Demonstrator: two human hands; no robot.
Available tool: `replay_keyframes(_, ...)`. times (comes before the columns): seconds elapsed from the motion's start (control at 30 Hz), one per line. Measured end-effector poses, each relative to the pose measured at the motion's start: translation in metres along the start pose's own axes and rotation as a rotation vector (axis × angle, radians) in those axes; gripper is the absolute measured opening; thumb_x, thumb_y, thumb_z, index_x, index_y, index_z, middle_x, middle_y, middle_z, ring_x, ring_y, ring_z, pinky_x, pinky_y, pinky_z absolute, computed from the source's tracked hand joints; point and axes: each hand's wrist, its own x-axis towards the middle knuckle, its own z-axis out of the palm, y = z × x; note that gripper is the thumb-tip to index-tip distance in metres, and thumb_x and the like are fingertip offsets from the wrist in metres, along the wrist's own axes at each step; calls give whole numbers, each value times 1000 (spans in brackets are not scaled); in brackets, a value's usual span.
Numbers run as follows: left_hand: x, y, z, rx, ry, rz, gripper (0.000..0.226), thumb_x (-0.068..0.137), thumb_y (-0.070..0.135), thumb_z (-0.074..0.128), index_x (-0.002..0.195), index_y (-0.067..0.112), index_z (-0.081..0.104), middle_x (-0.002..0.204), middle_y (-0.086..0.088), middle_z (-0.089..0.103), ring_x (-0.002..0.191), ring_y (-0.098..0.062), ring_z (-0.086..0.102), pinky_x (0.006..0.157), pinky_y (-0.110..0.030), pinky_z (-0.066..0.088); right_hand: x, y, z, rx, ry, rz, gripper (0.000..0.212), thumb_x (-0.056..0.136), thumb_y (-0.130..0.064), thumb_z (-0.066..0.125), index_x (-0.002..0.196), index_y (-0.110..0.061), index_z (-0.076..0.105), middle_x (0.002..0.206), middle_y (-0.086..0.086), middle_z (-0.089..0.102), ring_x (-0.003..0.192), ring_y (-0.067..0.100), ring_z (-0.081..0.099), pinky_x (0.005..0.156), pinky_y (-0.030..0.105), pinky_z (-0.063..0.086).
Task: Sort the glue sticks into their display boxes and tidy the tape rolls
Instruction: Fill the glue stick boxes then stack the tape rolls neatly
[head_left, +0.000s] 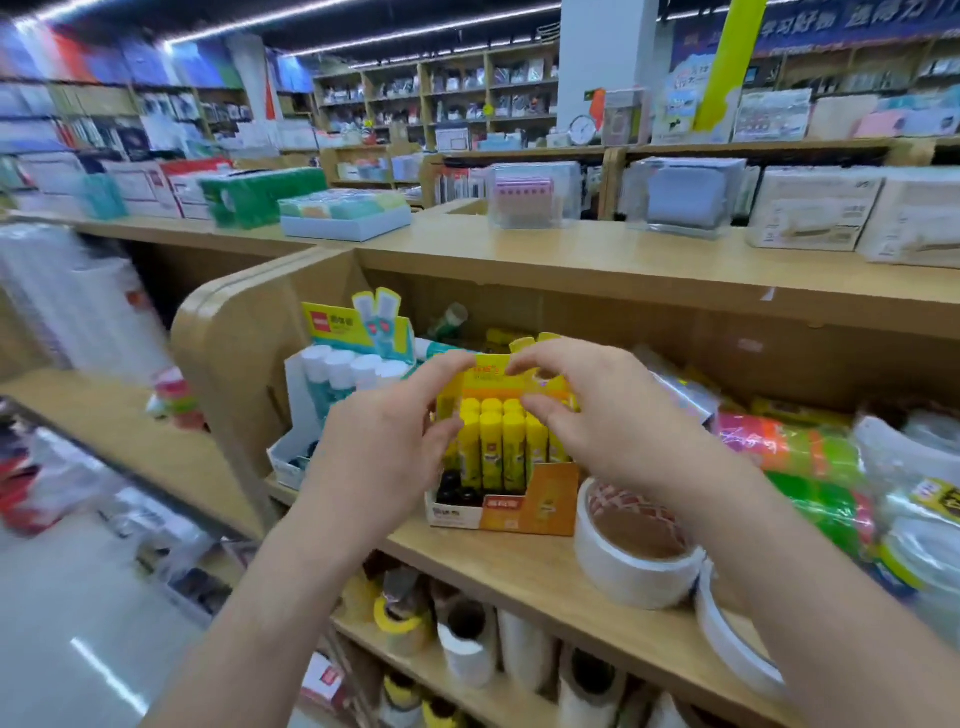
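Far to my left the wooden end panel (234, 332) of the shelf curves up and closes off that side, and just inside it stands the white display box (298, 441) of white-capped glue sticks (343, 366) with its yellow header card (345, 325) rising behind them. My left hand (384, 447) is next, fingers spread and curved, the forefinger touching the top left of the yellow header flap (493, 379) while the thumb lies against the left side of the yellow glue sticks (498, 447); it grips nothing fully. Those sticks stand upright in rows in the orange display box (524, 506), which sits near the front edge of the shelf board (519, 571), with a strip of bare wood before it. My right hand (597, 421) comes in from the other side, forefinger and thumb pinching the flap's right part, the other fingers loose. Just right of the box a wide white tape roll (628, 561) lies flat, touching the box's corner, and a thinner white roll (727, 634) overhangs the shelf edge beside it. Farther right, bright pink and green packets (800, 457) crowd the space, leaving little free room there.
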Motion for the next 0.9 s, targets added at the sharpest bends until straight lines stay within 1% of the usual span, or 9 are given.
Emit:
replay_keyframes(0.1, -11, -9, 18, 52, 12, 17, 56, 81, 18, 75, 132, 27, 55, 94, -2, 72, 84, -20, 68, 73, -38, 58, -2, 2, 8, -162, -116, -7, 29, 96, -25, 53, 124, -27, 58, 129, -6, 59, 120, 21, 50, 97, 45, 44)
replay_keyframes(0.17, -16, -15, 29, -6, 10, -16, 51, 82, 15, 73, 130, 22, 58, 104, -3, 71, 93, -20, 67, 80, -40, 58, -6, 4, 11, -248, -172, 17, 30, 98, -26, 48, 127, -31, 55, 128, -8, 59, 120, 20, 49, 96, 46, 44)
replay_keyframes(0.23, -18, -23, 38, -29, 27, -38, 44, 84, 14, 71, 127, 18, 62, 115, -3, 69, 106, -19, 64, 90, -34, 52, -10, 8, 12, -260, -203, 50, 29, 99, -27, 45, 126, -33, 55, 126, -9, 60, 119, 20, 50, 94, 45, 44)
replay_keyframes(0.27, -18, -26, 41, -25, 36, -42, 42, 84, 13, 71, 125, 17, 63, 118, -2, 68, 109, -19, 62, 92, -31, 50, -12, 11, 12, -241, -209, 54, 28, 99, -26, 45, 125, -32, 56, 125, -9, 60, 118, 19, 52, 94, 45, 45)
replay_keyframes(0.33, -18, -28, 44, -24, 48, -42, 39, 85, 12, 70, 123, 15, 65, 121, -3, 66, 112, -19, 60, 94, -33, 51, -13, 15, 12, -197, -217, 56, 29, 99, -24, 45, 125, -29, 58, 123, -7, 62, 115, 18, 55, 93, 41, 47)
replay_keyframes(0.43, -15, -28, 47, 16, 73, -31, 34, 85, 8, 69, 119, 11, 67, 120, -7, 62, 109, -24, 60, 87, -39, 55, -11, 17, 10, -178, -220, 56, 31, 99, -23, 45, 127, -27, 59, 123, -6, 64, 113, 17, 57, 92, 38, 48)
replay_keyframes(0.53, -12, -26, 48, 52, 84, -21, 35, 83, 9, 71, 118, 9, 67, 116, -9, 66, 107, -26, 63, 85, -41, 57, -12, 17, 8, -176, -228, 52, 32, 100, -22, 44, 128, -27, 58, 125, -7, 63, 115, 16, 56, 93, 39, 47)
replay_keyframes(0.7, -11, -29, 51, 141, 79, 17, 32, 77, 12, 77, 108, 7, 70, 107, -9, 71, 100, -27, 66, 84, -39, 54, -14, 18, 5, -132, -213, 67, 34, 100, -19, 42, 129, -27, 58, 127, -7, 62, 118, 14, 55, 97, 35, 46)
replay_keyframes(0.9, -13, -30, 52, 282, 47, 47, 32, 79, 14, 75, 110, 8, 70, 109, -6, 71, 98, -26, 60, 77, -39, 55, -17, 17, 4, -83, -209, 104, 35, 100, -17, 41, 128, -30, 60, 125, -6, 63, 111, 14, 57, 92, 34, 48)
